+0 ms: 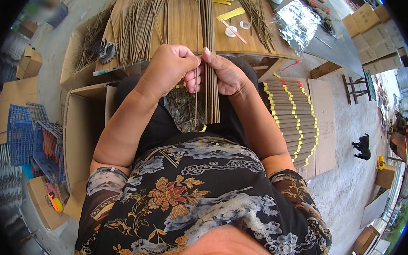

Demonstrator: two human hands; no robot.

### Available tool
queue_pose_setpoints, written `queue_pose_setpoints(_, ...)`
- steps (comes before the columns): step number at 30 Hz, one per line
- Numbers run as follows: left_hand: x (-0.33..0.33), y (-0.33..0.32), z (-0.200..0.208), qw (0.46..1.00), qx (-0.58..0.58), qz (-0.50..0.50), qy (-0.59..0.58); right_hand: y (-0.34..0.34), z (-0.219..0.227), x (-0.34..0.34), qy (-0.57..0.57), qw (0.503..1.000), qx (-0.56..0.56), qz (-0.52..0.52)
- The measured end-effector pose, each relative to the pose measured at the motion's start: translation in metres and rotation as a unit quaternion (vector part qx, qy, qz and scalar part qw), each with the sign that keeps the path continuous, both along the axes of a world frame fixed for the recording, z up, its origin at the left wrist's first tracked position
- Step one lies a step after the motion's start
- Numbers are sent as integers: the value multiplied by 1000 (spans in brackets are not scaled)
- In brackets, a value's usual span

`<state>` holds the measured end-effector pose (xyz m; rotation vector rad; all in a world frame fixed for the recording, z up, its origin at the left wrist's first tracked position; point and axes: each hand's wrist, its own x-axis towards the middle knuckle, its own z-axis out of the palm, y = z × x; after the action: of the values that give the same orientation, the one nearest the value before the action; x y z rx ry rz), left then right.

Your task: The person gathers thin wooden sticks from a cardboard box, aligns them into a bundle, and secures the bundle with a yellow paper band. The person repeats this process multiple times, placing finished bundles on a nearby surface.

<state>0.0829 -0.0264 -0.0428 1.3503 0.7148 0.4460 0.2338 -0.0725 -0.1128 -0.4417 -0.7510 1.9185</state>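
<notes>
A bundle of long brown incense sticks [212, 101] stands nearly upright in front of my chest, its upper end reaching over the table edge. My right hand [229, 75] is wrapped round the bundle from the right, thumb pointing up along it. Just left of it, my left hand [166, 68] pinches a single incense stick [195, 97], which hangs beside the bundle, slightly apart at its lower end. The fingertips of both hands nearly meet. Beyond them, many loose incense sticks [139, 31] are spread on the wooden table [181, 23].
Banded stick bundles [285, 115] with yellow strips lie stacked at my right. An open cardboard box [83, 130] stands at my left. Crumpled foil [298, 23], a small white lid [231, 31] and yellow paper strips [230, 14] lie on the tables. A black animal [363, 146] is on the floor.
</notes>
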Motion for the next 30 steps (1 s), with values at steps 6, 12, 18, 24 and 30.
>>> queue_pose_setpoints(6, -1, 2, -7, 999, 52, -3, 13, 0, 1, -1, 21, 999, -25, -16)
queue_pose_setpoints(12, 4, 5, -4, 987, 155, 35, -28, -15, 9, -1, -7, 997, -38, -65)
queue_pose_setpoints(18, -18, 32, -40, 978, -52, 149, -133, -8, 28, -15, 0, 1000, -6, -12)
queue_pose_setpoints(24, -11, 25, -25, 961, -141, 38, -236, -8, 25, -27, -16, 999, 2, 29)
queue_pose_setpoints(30, -3, 17, -19, 970, -71, 36, -231, -15, 12, -30, 4, 999, -13, 43)
